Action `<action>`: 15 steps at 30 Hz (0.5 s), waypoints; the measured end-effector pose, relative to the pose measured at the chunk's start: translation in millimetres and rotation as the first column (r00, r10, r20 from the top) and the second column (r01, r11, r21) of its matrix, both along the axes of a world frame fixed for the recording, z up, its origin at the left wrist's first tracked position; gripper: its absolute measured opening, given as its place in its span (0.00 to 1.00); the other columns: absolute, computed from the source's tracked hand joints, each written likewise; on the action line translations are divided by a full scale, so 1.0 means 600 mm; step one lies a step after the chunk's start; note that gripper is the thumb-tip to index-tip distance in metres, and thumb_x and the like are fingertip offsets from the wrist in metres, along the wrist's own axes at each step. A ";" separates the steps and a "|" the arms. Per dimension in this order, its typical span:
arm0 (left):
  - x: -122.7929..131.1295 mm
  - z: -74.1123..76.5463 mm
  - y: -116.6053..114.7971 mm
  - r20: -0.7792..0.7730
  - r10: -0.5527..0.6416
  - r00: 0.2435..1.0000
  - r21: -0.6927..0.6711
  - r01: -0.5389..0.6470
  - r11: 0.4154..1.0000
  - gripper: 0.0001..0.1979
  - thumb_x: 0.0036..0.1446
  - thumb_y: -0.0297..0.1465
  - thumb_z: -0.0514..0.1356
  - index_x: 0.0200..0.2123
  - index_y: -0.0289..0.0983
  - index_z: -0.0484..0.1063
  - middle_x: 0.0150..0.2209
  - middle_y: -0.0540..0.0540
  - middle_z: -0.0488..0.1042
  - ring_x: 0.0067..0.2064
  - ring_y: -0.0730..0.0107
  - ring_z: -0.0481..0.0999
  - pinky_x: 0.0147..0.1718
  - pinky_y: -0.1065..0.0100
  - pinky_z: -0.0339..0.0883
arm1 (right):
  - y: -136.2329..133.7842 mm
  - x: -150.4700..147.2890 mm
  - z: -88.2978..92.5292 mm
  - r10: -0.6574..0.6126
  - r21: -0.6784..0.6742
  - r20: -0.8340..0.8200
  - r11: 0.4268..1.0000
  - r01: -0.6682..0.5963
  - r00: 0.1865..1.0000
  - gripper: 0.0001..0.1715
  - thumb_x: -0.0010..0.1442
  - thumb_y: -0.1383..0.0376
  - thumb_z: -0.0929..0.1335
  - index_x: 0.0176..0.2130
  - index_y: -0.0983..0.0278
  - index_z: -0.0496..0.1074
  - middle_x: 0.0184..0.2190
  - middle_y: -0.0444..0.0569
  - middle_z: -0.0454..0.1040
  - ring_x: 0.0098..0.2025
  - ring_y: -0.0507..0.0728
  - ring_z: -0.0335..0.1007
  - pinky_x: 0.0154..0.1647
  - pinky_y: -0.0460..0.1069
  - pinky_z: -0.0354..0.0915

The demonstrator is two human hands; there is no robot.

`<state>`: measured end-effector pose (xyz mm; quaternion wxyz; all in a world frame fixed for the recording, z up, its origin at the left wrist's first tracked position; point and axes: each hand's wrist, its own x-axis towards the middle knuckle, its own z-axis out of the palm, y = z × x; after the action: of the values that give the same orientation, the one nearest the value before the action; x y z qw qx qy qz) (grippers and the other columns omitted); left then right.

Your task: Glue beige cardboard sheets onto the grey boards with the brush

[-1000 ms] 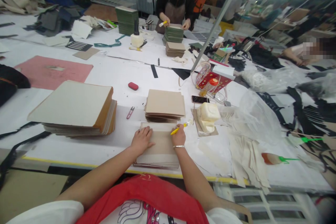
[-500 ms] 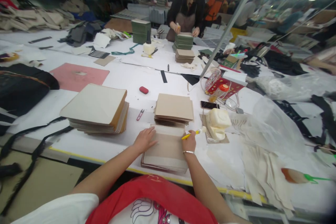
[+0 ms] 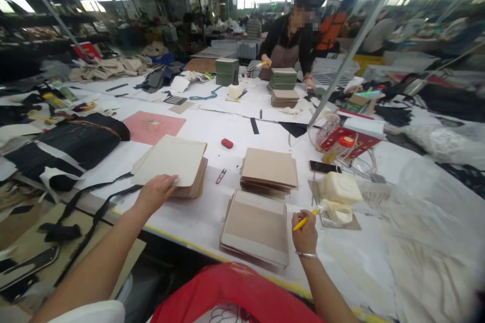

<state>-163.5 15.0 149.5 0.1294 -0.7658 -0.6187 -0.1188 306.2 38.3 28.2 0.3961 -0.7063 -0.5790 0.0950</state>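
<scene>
My left hand (image 3: 154, 193) reaches out to the left and rests its fingers on the near edge of a tall stack of cream boards (image 3: 172, 164). My right hand (image 3: 305, 233) is closed round a yellow-handled brush (image 3: 303, 221) whose tip points at a lump of pale glue (image 3: 339, 196) on a card. Between my hands lies a low stack of tan boards with pale glued borders (image 3: 256, 225). Behind that sits a second stack of plain tan boards (image 3: 270, 170).
Small snips (image 3: 221, 176), a red eraser-like block (image 3: 227, 143), a phone (image 3: 323, 166) and a red box (image 3: 343, 140) lie on the white table (image 3: 212, 121). Black fabric (image 3: 68, 144) lies left. A slanted metal pole (image 3: 356, 43) rises behind. A person across the table handles green stacks (image 3: 283, 78).
My left hand left the glued stack and moved left onto the cream stack. The right hand drew back slightly with the brush. The view swung left and up.
</scene>
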 end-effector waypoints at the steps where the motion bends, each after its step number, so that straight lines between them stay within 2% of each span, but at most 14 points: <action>1: 0.016 0.003 -0.008 -0.005 -0.065 0.998 0.034 0.065 0.997 0.13 0.55 0.32 0.51 0.43 0.40 0.67 0.35 0.45 0.72 0.37 0.64 0.71 0.38 0.63 0.65 | -0.005 0.000 0.006 0.006 -0.010 -0.029 1.000 -0.006 1.000 0.20 0.55 0.54 0.59 0.43 0.64 0.58 0.31 0.50 0.71 0.29 0.55 0.68 0.30 0.48 0.60; 3: 0.064 0.009 -0.030 -0.016 -0.201 0.979 0.133 0.202 0.970 0.12 0.54 0.30 0.52 0.43 0.41 0.67 0.34 0.46 0.73 0.35 0.66 0.71 0.38 0.64 0.65 | -0.017 0.001 0.019 0.040 -0.040 -0.119 0.998 -0.045 0.992 0.20 0.56 0.53 0.58 0.43 0.65 0.58 0.30 0.49 0.71 0.27 0.53 0.67 0.29 0.47 0.61; 5: 0.130 0.009 -0.052 -0.026 -0.328 0.944 0.223 0.325 0.919 0.16 0.53 0.27 0.54 0.46 0.41 0.65 0.34 0.45 0.72 0.34 0.67 0.70 0.38 0.64 0.65 | -0.029 0.002 0.032 0.087 -0.058 -0.231 0.993 -0.103 0.969 0.20 0.57 0.53 0.57 0.43 0.65 0.58 0.28 0.47 0.71 0.22 0.50 0.66 0.27 0.46 0.61; 7: 0.205 -0.002 -0.072 -0.030 -0.462 0.887 0.245 0.454 0.856 0.19 0.52 0.25 0.55 0.48 0.39 0.63 0.34 0.45 0.72 0.34 0.67 0.69 0.38 0.63 0.65 | -0.039 0.005 0.044 0.096 -0.061 -0.333 0.991 -0.123 0.938 0.21 0.58 0.53 0.56 0.45 0.65 0.57 0.25 0.45 0.71 0.19 0.48 0.63 0.23 0.44 0.61; 9: 0.280 -0.029 -0.084 -0.015 -0.596 0.803 0.196 0.587 0.786 0.17 0.53 0.23 0.53 0.48 0.37 0.63 0.34 0.43 0.71 0.34 0.67 0.69 0.35 0.63 0.65 | -0.048 0.013 0.052 0.072 -0.064 -0.403 0.992 -0.106 0.913 0.24 0.59 0.52 0.54 0.48 0.65 0.56 0.23 0.43 0.70 0.16 0.47 0.60 0.20 0.43 0.60; 11: 0.345 -0.067 -0.089 0.011 -0.689 0.725 0.134 0.681 0.720 0.14 0.54 0.23 0.51 0.45 0.34 0.64 0.32 0.43 0.71 0.32 0.68 0.68 0.32 0.65 0.64 | -0.054 0.026 0.055 0.047 -0.072 -0.442 0.994 -0.088 0.896 0.26 0.59 0.51 0.54 0.50 0.65 0.54 0.22 0.41 0.69 0.15 0.47 0.59 0.18 0.43 0.59; 15: 0.426 -0.140 -0.088 0.028 -0.782 0.623 -0.001 0.782 0.623 0.10 0.57 0.25 0.48 0.38 0.33 0.67 0.26 0.45 0.67 0.28 0.71 0.65 0.28 0.68 0.61 | -0.062 0.056 0.047 0.028 -0.114 -0.481 0.989 -0.095 0.877 0.27 0.58 0.50 0.55 0.49 0.64 0.54 0.25 0.43 0.70 0.16 0.47 0.62 0.18 0.43 0.60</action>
<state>92.2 -38.0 65.5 0.0524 -0.9577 -0.2275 -0.1685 340.0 1.3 56.3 0.4750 -0.6673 -0.4779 0.3173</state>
